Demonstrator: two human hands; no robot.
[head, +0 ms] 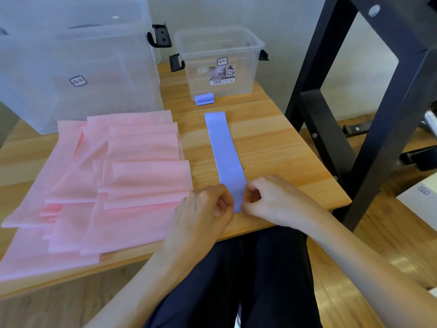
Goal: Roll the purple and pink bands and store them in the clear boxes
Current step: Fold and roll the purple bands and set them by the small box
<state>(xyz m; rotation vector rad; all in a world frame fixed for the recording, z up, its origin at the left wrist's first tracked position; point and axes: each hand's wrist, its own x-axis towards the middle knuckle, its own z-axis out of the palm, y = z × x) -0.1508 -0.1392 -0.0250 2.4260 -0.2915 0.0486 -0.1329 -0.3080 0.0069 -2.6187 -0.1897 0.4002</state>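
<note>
Purple band (225, 152) lies flat on the tabletop (272, 147), running from 12 to 6 o'clock; left hand (205, 209) and right hand (267, 200) pinch its near end with curled fingers. An uneven first turn would likely roll skewed. Small box (220, 62) at 12 o'clock bears a barcode label, seemingly "Storage Box".

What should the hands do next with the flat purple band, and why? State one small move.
Probably start rolling the near end away from the body. Both the left hand and right hand pinch the near end of the flat purple band, which lies straight and unrolled on the table, while a rolled purple band already sits by the small clear box.
</note>
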